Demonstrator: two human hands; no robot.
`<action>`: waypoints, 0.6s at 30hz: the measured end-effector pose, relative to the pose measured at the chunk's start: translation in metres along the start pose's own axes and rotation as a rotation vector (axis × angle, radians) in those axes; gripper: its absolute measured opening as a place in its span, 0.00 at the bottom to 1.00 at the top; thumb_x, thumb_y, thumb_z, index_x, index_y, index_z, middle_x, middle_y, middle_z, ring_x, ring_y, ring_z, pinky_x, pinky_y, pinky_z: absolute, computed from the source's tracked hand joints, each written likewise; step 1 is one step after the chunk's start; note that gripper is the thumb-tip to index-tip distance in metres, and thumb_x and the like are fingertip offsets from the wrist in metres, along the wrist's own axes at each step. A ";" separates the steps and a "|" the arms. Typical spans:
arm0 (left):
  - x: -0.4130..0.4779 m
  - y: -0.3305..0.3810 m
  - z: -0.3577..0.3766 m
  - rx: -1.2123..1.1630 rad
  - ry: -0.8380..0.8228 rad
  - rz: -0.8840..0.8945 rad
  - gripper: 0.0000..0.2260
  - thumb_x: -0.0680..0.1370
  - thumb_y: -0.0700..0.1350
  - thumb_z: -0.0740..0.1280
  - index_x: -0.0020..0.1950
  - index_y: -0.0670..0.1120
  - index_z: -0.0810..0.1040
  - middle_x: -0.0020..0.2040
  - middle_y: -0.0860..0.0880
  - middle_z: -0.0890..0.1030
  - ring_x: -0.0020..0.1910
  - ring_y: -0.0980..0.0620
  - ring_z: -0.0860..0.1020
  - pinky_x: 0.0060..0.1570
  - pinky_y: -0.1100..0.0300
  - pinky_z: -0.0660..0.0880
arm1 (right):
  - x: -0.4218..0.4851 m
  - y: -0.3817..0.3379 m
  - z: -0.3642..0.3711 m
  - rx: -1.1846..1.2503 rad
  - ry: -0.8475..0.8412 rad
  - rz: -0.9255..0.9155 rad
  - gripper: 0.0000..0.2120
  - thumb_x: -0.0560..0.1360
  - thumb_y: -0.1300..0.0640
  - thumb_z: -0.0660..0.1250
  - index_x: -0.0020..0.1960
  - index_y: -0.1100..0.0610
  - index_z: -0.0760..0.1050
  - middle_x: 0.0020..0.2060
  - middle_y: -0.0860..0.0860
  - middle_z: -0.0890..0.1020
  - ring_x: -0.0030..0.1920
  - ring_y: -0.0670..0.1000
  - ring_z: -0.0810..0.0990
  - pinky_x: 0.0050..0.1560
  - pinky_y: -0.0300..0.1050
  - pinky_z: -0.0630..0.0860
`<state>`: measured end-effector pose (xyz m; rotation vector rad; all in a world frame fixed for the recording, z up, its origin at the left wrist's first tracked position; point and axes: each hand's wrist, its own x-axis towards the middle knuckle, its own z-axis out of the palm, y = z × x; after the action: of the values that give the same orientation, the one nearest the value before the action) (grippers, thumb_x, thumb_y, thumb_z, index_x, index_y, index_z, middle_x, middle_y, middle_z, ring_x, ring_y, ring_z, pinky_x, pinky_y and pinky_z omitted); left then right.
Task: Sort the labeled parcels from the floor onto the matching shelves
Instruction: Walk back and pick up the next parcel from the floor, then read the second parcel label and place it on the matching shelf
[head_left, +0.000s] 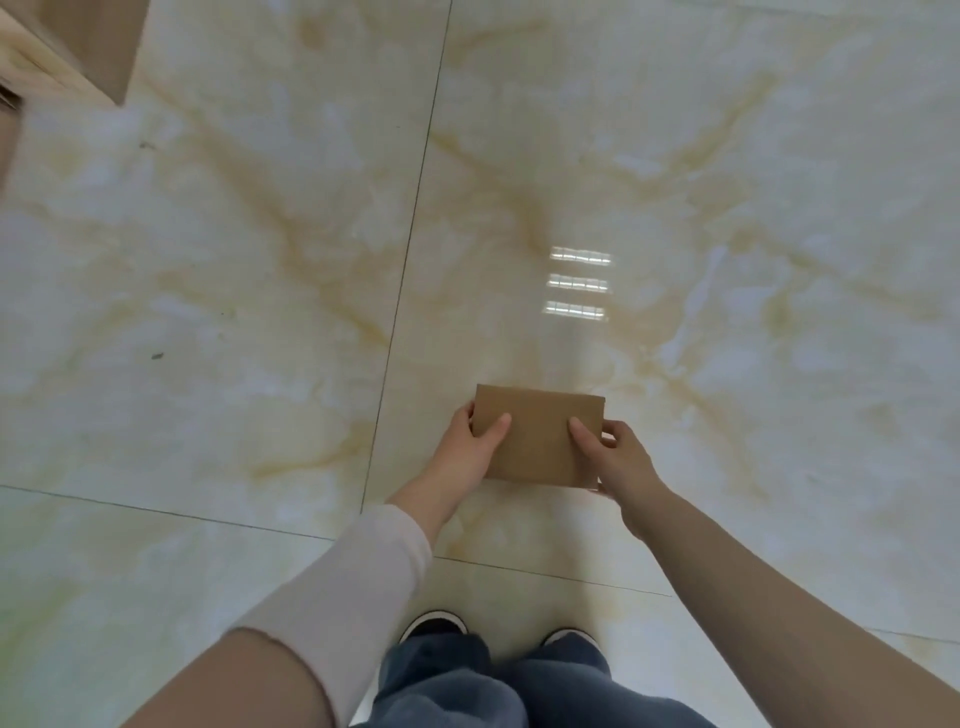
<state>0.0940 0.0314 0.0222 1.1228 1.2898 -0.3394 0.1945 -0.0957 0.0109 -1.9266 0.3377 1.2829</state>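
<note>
A small flat brown cardboard parcel (537, 434) is held in front of me above the glossy marble floor. My left hand (467, 452) grips its left edge, thumb on top. My right hand (618, 457) grips its right edge, thumb on top as well. The side facing me is plain brown; no label shows on it. No shelf is in view.
Pale marble floor tiles (260, 260) with dark grout lines fill the view. A wooden piece of furniture or box corner (78, 47) sits at the top left. My jeans and shoes (498, 670) show at the bottom centre.
</note>
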 end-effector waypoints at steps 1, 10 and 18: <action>-0.015 0.005 -0.002 -0.005 0.016 -0.012 0.27 0.79 0.52 0.62 0.75 0.46 0.60 0.70 0.45 0.72 0.66 0.46 0.73 0.67 0.48 0.70 | -0.016 -0.004 -0.001 0.004 -0.006 -0.004 0.28 0.73 0.47 0.67 0.69 0.57 0.66 0.61 0.54 0.75 0.56 0.53 0.77 0.59 0.51 0.75; -0.246 0.097 -0.027 -0.084 0.092 -0.044 0.27 0.80 0.57 0.56 0.75 0.44 0.59 0.65 0.47 0.72 0.56 0.51 0.71 0.59 0.55 0.71 | -0.252 -0.085 -0.031 0.130 0.034 0.010 0.26 0.74 0.50 0.67 0.69 0.57 0.65 0.63 0.54 0.75 0.58 0.54 0.77 0.59 0.55 0.77; -0.513 0.210 -0.066 -0.209 0.174 -0.064 0.31 0.78 0.65 0.50 0.72 0.44 0.62 0.60 0.46 0.71 0.58 0.48 0.71 0.67 0.49 0.69 | -0.523 -0.192 -0.084 0.162 0.037 -0.098 0.25 0.74 0.52 0.68 0.69 0.55 0.66 0.63 0.51 0.75 0.61 0.54 0.76 0.55 0.48 0.76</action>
<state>0.0518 -0.0050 0.5775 0.9504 1.4803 -0.1516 0.1268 -0.1310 0.5696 -1.8085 0.3503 1.1229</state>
